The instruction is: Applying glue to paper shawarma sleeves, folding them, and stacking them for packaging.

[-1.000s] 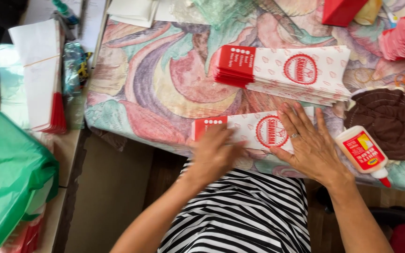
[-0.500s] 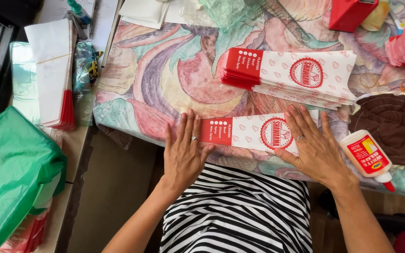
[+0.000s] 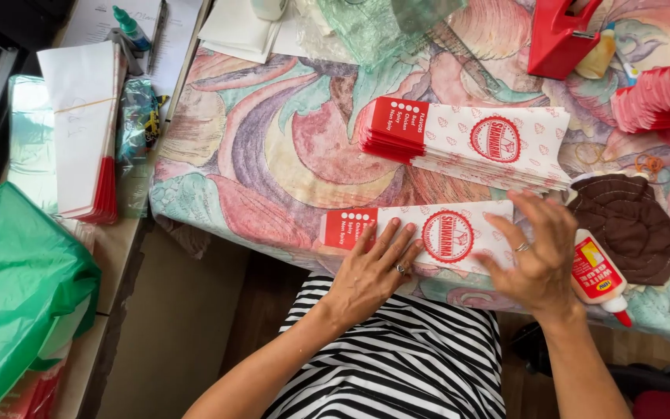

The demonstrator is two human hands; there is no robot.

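Left hand (image 3: 370, 271): fingers spread flat on paper sleeve (image 3: 420, 233).
Right hand (image 3: 537, 252): fingers spread, pressing sleeve's end.
Glue bottle (image 3: 599, 275): beside right hand.

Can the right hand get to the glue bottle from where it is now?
Probably yes. The right hand rests on the paper sleeve with the glue bottle lying right beside its outer edge; nothing sits between them, and the brown cloth lies just beyond.

Swirl-patterned tablecloth (image 3: 273, 147) on table, brown floor (image 3: 172, 326), side desk (image 3: 118, 248)
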